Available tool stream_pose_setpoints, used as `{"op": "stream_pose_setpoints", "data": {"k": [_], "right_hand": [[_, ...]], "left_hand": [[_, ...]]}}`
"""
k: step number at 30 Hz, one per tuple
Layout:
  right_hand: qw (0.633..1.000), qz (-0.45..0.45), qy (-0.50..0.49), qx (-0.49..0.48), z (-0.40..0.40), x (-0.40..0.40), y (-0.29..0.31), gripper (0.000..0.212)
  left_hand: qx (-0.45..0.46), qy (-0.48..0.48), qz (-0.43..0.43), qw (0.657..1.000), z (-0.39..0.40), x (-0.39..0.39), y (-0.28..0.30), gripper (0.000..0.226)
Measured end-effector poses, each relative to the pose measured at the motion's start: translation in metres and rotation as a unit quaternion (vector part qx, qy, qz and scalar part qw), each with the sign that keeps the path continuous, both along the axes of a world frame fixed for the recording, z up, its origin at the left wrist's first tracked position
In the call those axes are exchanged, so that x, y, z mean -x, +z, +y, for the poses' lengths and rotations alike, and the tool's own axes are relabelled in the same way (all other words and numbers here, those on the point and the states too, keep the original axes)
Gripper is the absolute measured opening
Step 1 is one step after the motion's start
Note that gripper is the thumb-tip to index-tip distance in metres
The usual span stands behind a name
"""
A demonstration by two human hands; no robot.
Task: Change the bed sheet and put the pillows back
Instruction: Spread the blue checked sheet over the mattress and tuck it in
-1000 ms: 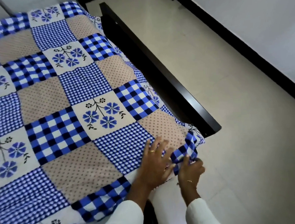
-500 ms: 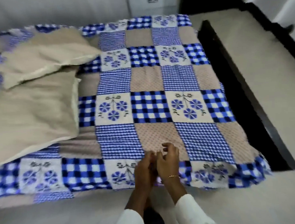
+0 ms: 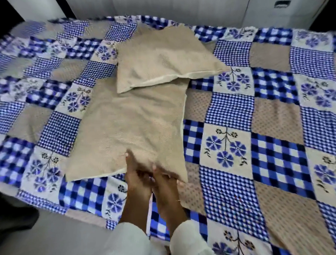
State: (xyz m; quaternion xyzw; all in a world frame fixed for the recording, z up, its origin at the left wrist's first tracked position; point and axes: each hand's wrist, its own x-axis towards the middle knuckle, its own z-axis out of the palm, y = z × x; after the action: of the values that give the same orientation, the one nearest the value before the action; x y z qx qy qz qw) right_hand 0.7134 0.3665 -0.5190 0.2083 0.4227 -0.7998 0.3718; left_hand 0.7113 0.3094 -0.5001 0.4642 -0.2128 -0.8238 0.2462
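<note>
head view: one frame, edges blurred
sheet (image 3: 239,108): blue-and-beige patchwork; spread over the bed, near edge hanging loose
near pillow (image 3: 129,133): beige; lies mid-bed, near end at the bed's front edge
far pillow (image 3: 160,56): beige; lies across the near pillow's far end, overlapping it
left hand (image 3: 135,179): at the near pillow's near edge; fingers curled on the fabric, gripping it
right hand (image 3: 165,182): just beside the left, nearly touching; fingers tucked under the pillow's corner, holding it
sleeves (image 3: 133,242): white; cover both forearms
in the way: hands hide the pillow's near edge
cabinet (image 3: 196,4): white; behind the bed
floor (image 3: 43,242): pale; lower left
</note>
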Motion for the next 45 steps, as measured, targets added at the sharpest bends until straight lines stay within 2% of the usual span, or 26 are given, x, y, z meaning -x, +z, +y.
{"op": "stream_pose_setpoints", "data": {"k": [1,2,4,6,9,10,11,12,14,15,19,23,24,27,31,33,34,36,37,38,39,40,41,43,44,45], "right_hand": [[0.999,-0.018,-0.033,0.024,-0.005,0.003,-0.002,0.042],[0.997,-0.035,-0.054,0.039,-0.009,0.006,-0.003,0.051],[0.992,-0.075,-0.071,0.069,-0.013,0.015,-0.006,0.069],[0.987,-0.11,-0.066,0.095,-0.01,0.024,-0.003,0.07],[0.978,-0.114,-0.069,0.159,0.007,0.034,0.007,0.061],[0.975,-0.102,-0.066,0.187,0.017,0.035,0.013,0.064],[0.969,-0.086,-0.069,0.221,0.031,0.036,0.019,0.073],[0.962,-0.071,-0.076,0.251,0.046,0.037,0.024,0.081],[0.955,-0.042,-0.089,0.279,0.086,0.036,0.028,0.078],[0.957,-0.028,-0.091,0.274,0.109,0.035,0.03,0.073],[0.967,0.029,-0.122,0.223,0.215,0.04,0.038,0.084],[0.961,0.074,-0.163,0.21,0.319,0.047,0.053,0.049],[0.958,0.088,-0.183,0.204,0.343,0.048,0.056,0.047],[0.941,0.117,-0.251,0.195,0.406,0.051,0.056,0.038],[0.925,0.04,-0.368,0.089,0.477,0.056,0.035,0.024],[0.919,-0.028,-0.392,0.005,0.496,0.049,0.023,0.031],[0.917,-0.058,-0.393,-0.023,0.501,0.045,0.019,0.044],[0.903,-0.122,-0.395,-0.121,0.5,0.039,0.017,0.068],[0.879,-0.148,-0.402,-0.211,0.498,0.038,0.019,0.074],[0.814,-0.163,-0.423,-0.364,0.495,0.038,0.024,0.07],[0.733,-0.133,-0.433,-0.507,0.489,0.041,0.031,0.062],[0.666,-0.057,-0.433,-0.605,0.481,0.044,0.042,0.057],[0.622,0.03,-0.422,-0.659,0.471,0.049,0.043,0.06],[0.597,0.169,-0.363,-0.695,0.446,0.065,0.05,0.068],[0.604,0.225,-0.316,-0.697,0.428,0.078,0.054,0.067],[0.627,0.262,-0.28,-0.678,0.411,0.092,0.055,0.062]], "left_hand": [[-0.011,-0.006,0.001,1.0,0.0,0.004,-0.002,0.049],[-0.024,-0.013,-0.003,1.0,0.002,0.006,-0.003,0.054],[-0.028,-0.009,-0.016,0.999,0.0,0.008,-0.009,0.046],[-0.002,-0.008,-0.018,1.0,-0.005,0.007,-0.015,0.02],[0.004,-0.035,0.048,0.998,0.005,0.009,-0.008,0.014],[0.008,-0.045,0.072,0.996,0.014,0.008,-0.002,0.014],[0.01,-0.054,0.102,0.993,0.027,0.007,0.003,0.024],[0.008,-0.068,0.131,0.989,0.042,0.007,0.007,0.044],[-0.012,-0.091,0.162,0.983,0.079,0.006,0.01,0.081],[-0.024,-0.102,0.174,0.979,0.101,0.004,0.012,0.088],[-0.048,-0.132,0.2,0.97,0.205,0.008,0.02,0.08],[-0.094,-0.188,0.175,0.962,0.304,0.02,0.03,0.104],[-0.101,-0.209,0.175,0.957,0.328,0.023,0.033,0.106],[-0.115,-0.259,0.16,0.946,0.391,0.032,0.035,0.083],[-0.123,-0.333,0.104,0.929,0.464,0.035,0.026,0.075],[-0.134,-0.34,0.006,0.931,0.488,0.027,0.001,0.047],[-0.127,-0.333,-0.044,0.933,0.497,0.023,-0.009,0.045],[-0.094,-0.244,-0.155,0.953,0.498,0.017,-0.027,0.077],[-0.043,-0.174,-0.226,0.957,0.491,0.014,-0.025,0.089],[0.037,-0.112,-0.29,0.95,0.481,0.013,-0.021,0.092],[0.117,-0.078,-0.339,0.93,0.467,0.014,-0.007,0.092],[0.183,-0.068,-0.356,0.914,0.452,0.016,0.003,0.092],[0.236,-0.069,-0.356,0.901,0.434,0.021,0.014,0.093],[0.332,-0.122,-0.35,0.867,0.404,0.038,0.016,0.089],[0.362,-0.157,-0.338,0.855,0.387,0.051,0.016,0.084],[0.38,-0.184,-0.313,0.851,0.373,0.066,0.018,0.075]]}}
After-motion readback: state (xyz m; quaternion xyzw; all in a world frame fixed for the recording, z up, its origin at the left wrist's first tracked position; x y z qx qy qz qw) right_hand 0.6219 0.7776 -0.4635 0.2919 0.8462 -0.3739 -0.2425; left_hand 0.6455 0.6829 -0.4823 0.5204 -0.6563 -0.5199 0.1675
